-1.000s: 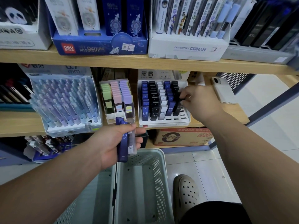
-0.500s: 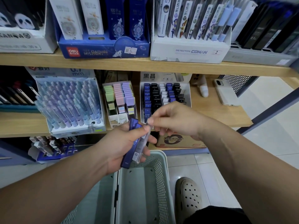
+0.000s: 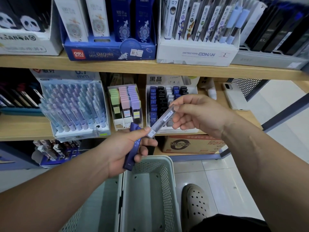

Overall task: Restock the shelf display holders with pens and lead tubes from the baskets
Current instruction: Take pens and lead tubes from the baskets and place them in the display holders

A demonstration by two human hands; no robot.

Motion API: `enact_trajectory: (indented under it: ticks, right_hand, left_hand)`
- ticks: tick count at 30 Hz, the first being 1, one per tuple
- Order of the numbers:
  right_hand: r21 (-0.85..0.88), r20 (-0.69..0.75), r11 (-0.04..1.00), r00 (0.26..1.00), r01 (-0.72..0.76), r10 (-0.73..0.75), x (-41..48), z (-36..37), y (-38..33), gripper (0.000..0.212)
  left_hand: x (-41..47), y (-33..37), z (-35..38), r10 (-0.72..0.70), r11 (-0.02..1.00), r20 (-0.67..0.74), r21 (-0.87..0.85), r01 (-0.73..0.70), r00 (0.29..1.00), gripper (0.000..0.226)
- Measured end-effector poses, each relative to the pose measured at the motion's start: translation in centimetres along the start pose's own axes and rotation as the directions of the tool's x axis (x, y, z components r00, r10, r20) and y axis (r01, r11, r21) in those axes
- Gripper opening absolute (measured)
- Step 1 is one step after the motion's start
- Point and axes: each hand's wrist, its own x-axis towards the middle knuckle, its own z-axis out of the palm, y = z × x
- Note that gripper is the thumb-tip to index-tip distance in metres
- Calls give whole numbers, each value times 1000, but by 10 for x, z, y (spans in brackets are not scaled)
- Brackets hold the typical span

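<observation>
Right point(image 3: 197, 114) pinches clear tube point(image 3: 163, 122), left point(image 3: 122, 148) grips blue tube point(image 3: 129, 162)

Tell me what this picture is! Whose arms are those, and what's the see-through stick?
There is no machine here. A person wears a camera on their head, so you see their own arms from above, just as they do. They stand at a shop shelf. The right hand pinches a clear lead tube, whose lower end reaches the left thumb. The left hand grips a dark blue tube. Behind the hands sits a display holder with rows of blue, black and white tubes. Further left stands a rack of pens. A phone lies on the shelf to the right. Below are a pale basket and the person's shoe.
</observation>
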Motion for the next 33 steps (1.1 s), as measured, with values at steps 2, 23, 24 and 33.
enact_trajectory:
  ticks: [2,23,24,33]
  right_hand:
    - [65,28,998,1000,-6,4,0,-1,-1,4]
    - [-288,158,949,972,-124,175,-4,-1,7,29]
    - [-250,125,960,978,-129,164,-4,-5,6,28]
    - [-203,205,972,966,-116,158,-11,-7,6,61]
  left_hand:
    - [1,1,-1,19,1000,-16,-15,-19,1000,38]
    - [9,-1,-7,221,973,-159,-35,-229,962,17]
    - [9,-2,-7,214,975,-159,-23,-220,964,17]
    - [4,-1,-4,152,988,-39,-33,-153,988,24]
